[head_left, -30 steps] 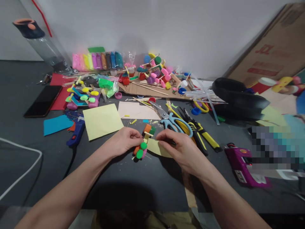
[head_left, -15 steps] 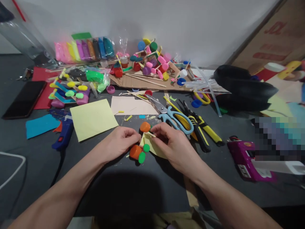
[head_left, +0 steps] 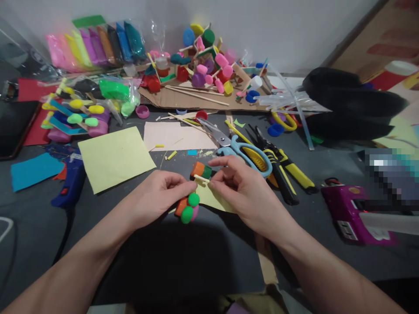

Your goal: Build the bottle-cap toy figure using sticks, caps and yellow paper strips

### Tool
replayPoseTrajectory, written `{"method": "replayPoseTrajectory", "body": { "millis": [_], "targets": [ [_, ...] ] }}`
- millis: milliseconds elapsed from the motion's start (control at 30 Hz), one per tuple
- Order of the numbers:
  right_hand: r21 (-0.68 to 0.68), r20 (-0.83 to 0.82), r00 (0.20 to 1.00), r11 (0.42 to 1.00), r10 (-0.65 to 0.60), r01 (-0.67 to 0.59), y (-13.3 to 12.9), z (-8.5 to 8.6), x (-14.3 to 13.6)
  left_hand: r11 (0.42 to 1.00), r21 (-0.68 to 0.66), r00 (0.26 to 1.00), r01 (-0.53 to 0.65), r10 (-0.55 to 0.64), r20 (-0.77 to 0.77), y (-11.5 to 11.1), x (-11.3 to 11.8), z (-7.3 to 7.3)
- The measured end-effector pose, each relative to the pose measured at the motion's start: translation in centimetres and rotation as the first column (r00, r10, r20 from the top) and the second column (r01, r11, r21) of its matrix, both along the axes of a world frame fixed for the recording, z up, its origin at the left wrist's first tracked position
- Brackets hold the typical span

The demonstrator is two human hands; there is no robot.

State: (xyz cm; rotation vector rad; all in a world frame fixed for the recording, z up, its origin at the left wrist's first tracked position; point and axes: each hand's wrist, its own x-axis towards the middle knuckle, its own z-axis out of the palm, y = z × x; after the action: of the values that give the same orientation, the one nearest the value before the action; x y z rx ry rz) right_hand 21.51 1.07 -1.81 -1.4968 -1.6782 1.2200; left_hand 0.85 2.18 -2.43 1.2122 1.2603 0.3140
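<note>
1. Grey and dark, the desk (head_left: 304, 222) spread beneath everything, its middle strewn with paper scraps and stick offcuts.
2. Flat brown cardboard (head_left: 193, 101) lay along the back, bearing long wooden sticks and a heap of bright little pieces.
3. Pale yellow paper (head_left: 116, 159) lay left of centre, between the blue glue gun (head_left: 69, 176) and a pinkish sheet (head_left: 181, 136).
4. Light-blue-handled scissors (head_left: 245, 157) lay just beyond the right hand (head_left: 244, 189), blades pointing away and leftward; yellow-and-black pliers (head_left: 281, 174) lay to their right.
5. The right hand leaned in from the right, thumb and middle fingers gathered at the model's near side, index finger stretched toward its green part; I could not tell whether this grip was pinching anything.
6. The left hand (head_left: 163, 189) came in from the other side, its grip pinching the model's left edge between thumb and forefinger.
7. The small clay model (head_left: 181, 207), orange blocks with green rounds, sat between both hands at the desk's centre.
8. A yellow paper strip (head_left: 214, 199) ran from the model to beneath the right hand.
9. A short pale stick (head_left: 201, 179) crossed the model, its right end at the right fingertips.
</note>
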Motion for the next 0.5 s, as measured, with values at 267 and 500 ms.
{"method": "replayPoseTrajectory", "body": {
  "millis": [267,500],
  "targets": [
    [0.041,0.056,0.998,0.999,0.007,-0.009,-0.3,0.8,0.9,0.991,-0.002,0.988,-0.135,0.135,0.079,-0.2,0.1,0.1],
    [0.050,-0.164,0.979,0.990,-0.120,0.130,-0.8,2.5,1.0,0.835,0.348,0.904,-0.426,0.405,0.133,-1.4,0.0,2.3]
  ]
}}
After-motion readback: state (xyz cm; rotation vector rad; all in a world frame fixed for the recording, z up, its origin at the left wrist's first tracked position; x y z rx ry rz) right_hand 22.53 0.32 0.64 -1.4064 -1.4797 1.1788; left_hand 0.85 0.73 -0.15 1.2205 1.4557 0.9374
